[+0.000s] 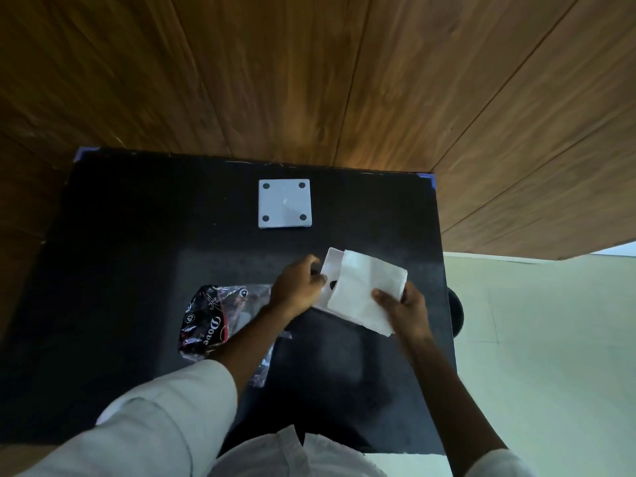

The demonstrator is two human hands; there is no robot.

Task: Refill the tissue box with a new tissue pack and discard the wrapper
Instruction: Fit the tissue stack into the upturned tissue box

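A white stack of tissues (364,290) lies partly over the open white tissue box (331,266) near the middle right of the black table (137,235). My right hand (402,315) grips the stack at its near right corner. My left hand (299,287) holds the box at its left edge. The box's white bottom panel (285,203), with a dark pad at each corner, lies apart farther back on the table. The empty dark and clear plastic wrapper (213,321) lies crumpled to the left, partly under my left forearm.
A wood-panelled wall rises right behind the table. Blue tape marks the table's two far corners (430,179). A round dark object (456,313) shows past the right edge, above a pale floor (550,339).
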